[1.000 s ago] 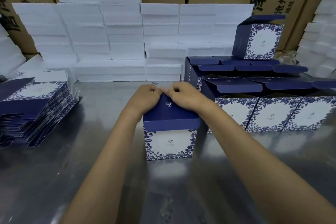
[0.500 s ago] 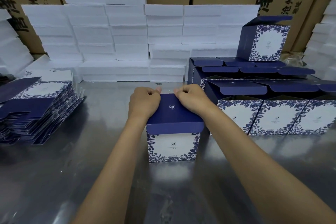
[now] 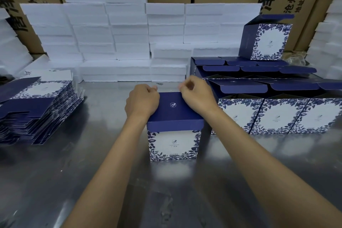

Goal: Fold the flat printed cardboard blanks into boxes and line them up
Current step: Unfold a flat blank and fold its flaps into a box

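Here the upright box [image 3: 173, 131], printed front facing the camera, has both curled hands, left hand [image 3: 142, 101] and right hand [image 3: 196, 94], on its lid.

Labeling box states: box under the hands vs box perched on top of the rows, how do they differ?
The box under the hands has its lid flat and closed; the perched box has its lid raised open. The first stands on the metal table, the second atop the lined-up boxes. Both share the blue floral print.

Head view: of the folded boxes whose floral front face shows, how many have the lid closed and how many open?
closed box: 1
open boxes in the front row: 3
open box raised at the back: 1
Total: 5
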The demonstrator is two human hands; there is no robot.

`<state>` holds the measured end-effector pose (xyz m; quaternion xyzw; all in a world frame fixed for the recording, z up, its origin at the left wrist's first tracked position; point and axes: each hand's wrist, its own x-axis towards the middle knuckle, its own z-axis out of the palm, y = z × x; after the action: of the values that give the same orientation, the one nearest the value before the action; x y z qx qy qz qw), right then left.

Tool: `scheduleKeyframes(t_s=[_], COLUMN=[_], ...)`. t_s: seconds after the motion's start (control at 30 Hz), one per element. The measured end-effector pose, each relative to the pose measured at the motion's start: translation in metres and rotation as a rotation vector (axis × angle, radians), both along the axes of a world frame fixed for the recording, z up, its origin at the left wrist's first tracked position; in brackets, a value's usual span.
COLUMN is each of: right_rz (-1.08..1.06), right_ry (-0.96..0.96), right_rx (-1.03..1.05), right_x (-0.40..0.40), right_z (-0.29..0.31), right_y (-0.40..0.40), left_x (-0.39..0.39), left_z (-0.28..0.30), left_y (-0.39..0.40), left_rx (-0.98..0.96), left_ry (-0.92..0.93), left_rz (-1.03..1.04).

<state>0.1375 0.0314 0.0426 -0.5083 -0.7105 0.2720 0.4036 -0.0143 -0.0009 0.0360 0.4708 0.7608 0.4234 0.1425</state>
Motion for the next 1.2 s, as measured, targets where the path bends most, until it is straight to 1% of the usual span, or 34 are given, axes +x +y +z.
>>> scheduleKeyframes(t_s=[0.07, 0.1, 0.17, 0.23, 0.3, 0.33, 0.37, 0.43, 0.5, 0.6, 0.67, 0.73, 0.83, 0.97, 1.0, 1.1, 1.2], right_rz=[0.02, 0.062, 0.174, 0.259, 0.333, 0.353, 0.36, 0.375, 0.413, 0.449, 0.426, 0.389, 0.343, 0.344, 0.342, 0.304, 0.297], right_ry=[-0.025, -0.017, -0.015, -0.076, -0.057, -0.027, -0.004, 0.045, 0.144, 0.239, 0.281, 0.308, 0.301, 0.267, 0.291, 0.469, 0.513], right_rx=[0.174, 0.204, 0.197, 0.211, 0.171, 0.134, 0.112, 0.072, 0.011, -0.048, -0.037, 0.0, 0.051, 0.008, -0.018, -0.091, -0.122], right_x=[0.002, 0.004, 0.008, 0.013, 0.02, 0.023, 0.025, 0.028, 0.031, 0.036, 0.035, 0.032, 0.028, 0.035, 0.038, 0.041, 0.042], right_z=[0.004, 0.004, 0.0, -0.011, -0.02, -0.022, -0.023, -0.023, -0.023, -0.029, -0.034, -0.037, -0.037, -0.031, -0.031, -0.037, -0.04], right_y=[-0.003, -0.006, -0.017, -0.029, -0.038, -0.041, -0.042, -0.043, -0.043, -0.042, -0.042, -0.042, -0.042, -0.042, -0.043, -0.047, -0.046], left_x=[0.0, -0.001, -0.002, -0.001, 0.0, 0.0, 0.0, 0.001, 0.0, -0.006, -0.006, -0.002, 0.0, -0.013, -0.015, -0.013, -0.009], left_z=[0.003, 0.005, 0.008, 0.011, 0.013, 0.012, 0.009, -0.003, -0.018, -0.04, -0.046, -0.046, -0.046, -0.046, -0.046, -0.049, -0.051], left_y=[0.006, 0.01, 0.017, 0.022, 0.019, 0.015, 0.01, -0.008, -0.031, -0.054, -0.058, -0.058, -0.055, -0.053, -0.053, -0.052, -0.052], left_rx=[-0.016, -0.03, -0.052, -0.033, 0.065, 0.127, 0.183, 0.286, 0.359, 0.4, 0.406, 0.43, 0.477, 0.411, 0.407, 0.435, 0.447], left_ry=[0.051, 0.078, 0.149, 0.284, 0.419, 0.42, 0.364, 0.16, -0.04, -0.34, -0.445, -0.485, -0.463, -0.467, -0.483, -0.516, -0.557], left_rz=[0.004, 0.006, 0.023, 0.059, 0.067, 0.038, -0.026, -0.197, -0.354, -0.541, -0.581, -0.564, -0.541, -0.61, -0.624, -0.628, -0.627])
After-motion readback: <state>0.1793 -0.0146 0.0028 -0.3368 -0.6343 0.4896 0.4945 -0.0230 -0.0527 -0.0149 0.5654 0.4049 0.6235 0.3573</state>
